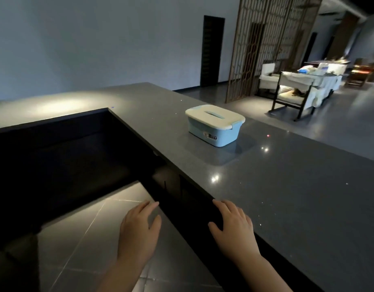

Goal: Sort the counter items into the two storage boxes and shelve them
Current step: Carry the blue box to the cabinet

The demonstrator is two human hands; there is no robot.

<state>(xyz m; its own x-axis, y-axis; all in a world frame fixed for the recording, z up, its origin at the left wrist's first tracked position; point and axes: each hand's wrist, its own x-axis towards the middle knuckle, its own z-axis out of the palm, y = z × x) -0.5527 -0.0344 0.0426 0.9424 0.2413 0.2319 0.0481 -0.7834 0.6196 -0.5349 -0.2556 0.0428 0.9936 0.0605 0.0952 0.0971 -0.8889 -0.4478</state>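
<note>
the grey speckled surface (287,186) runs from my right side away toward the far wall, glossy, with small light spots on it. its dark front edge drops to a black recess on my left, and a tiled floor (80,239) shows below. on the surface, well ahead of me and well apart from both hands, stands a pale blue storage box (213,131) with a cream lid (214,115) shut on it; the lid has a slot-shaped handle recess in the middle and a bear label is on the box's near side. my right hand (234,228) rests at the surface's front edge, grip loose, fingers spread, holding nothing. my left hand (139,226) hangs over the floor just beside that edge, grip likewise slack and empty.
</note>
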